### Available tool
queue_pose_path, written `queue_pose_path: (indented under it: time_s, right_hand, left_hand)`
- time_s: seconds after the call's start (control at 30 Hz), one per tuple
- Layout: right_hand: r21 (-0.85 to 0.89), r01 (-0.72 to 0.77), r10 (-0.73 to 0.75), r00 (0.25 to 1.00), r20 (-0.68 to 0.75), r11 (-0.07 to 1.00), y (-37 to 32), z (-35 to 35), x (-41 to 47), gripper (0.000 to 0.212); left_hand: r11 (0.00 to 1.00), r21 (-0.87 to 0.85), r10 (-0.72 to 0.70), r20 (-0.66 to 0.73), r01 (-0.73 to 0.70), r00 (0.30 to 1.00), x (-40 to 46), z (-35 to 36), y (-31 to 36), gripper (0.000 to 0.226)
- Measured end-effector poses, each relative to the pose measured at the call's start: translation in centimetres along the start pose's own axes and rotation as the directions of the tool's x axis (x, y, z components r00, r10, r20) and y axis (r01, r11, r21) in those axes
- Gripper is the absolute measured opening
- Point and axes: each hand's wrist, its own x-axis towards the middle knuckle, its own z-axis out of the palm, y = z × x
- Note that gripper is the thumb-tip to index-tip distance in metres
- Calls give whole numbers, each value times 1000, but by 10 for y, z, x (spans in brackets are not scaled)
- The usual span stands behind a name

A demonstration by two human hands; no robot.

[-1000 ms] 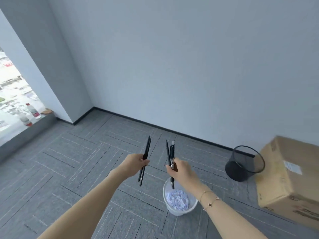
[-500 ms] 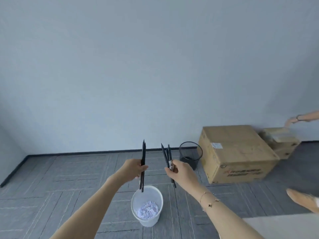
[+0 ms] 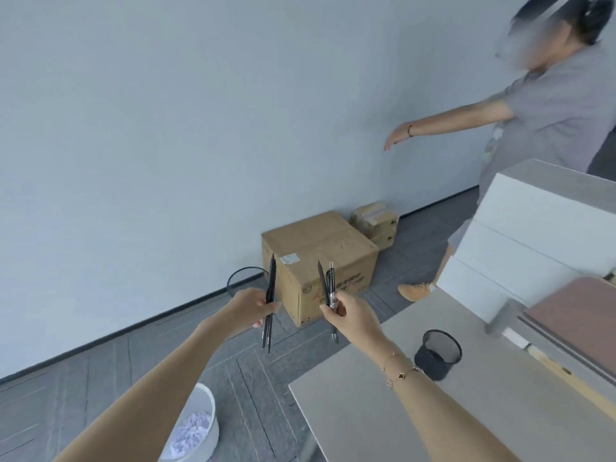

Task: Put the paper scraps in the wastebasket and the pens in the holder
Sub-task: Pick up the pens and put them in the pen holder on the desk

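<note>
My left hand (image 3: 255, 308) grips a couple of black pens (image 3: 270, 288) held upright. A second bunch of black pens (image 3: 328, 285) stands upright in my right hand (image 3: 350, 313), which has a gold bracelet at the wrist. Both hands hover over the floor just left of the pale table (image 3: 383, 411). The black mesh pen holder (image 3: 438, 355) stands on that table, to the right of my right hand. On the floor at lower left sits the white wastebasket (image 3: 208, 401) with paper scraps (image 3: 193, 430) inside.
A large cardboard box (image 3: 320, 255) and a smaller one (image 3: 375, 218) sit against the wall. A black mesh basket (image 3: 245, 276) stands behind my left hand. Another person in a grey shirt (image 3: 550, 108) stands at right beside white drawers (image 3: 520, 248). A brown board (image 3: 576, 321) lies on the table.
My view has swung right: the wastebasket slid to the lower left, and the table, pen holder, drawers and the other person came into sight. Both hands still hold their pens.
</note>
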Motion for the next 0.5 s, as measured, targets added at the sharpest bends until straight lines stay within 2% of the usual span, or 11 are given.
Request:
queue_pose_path:
  time_s: [0.27,0.5]
  right_hand:
    - [5,-230,228,961,-157,973,106,-84,-19,28]
    - [17,-364,360,910,-204,931,176,-124,-40,23]
  left_hand:
    - [973,-8,228,132,-229,965,64,75,109,31]
    - [955,-15,294,180,-296,939,110,140,180,41]
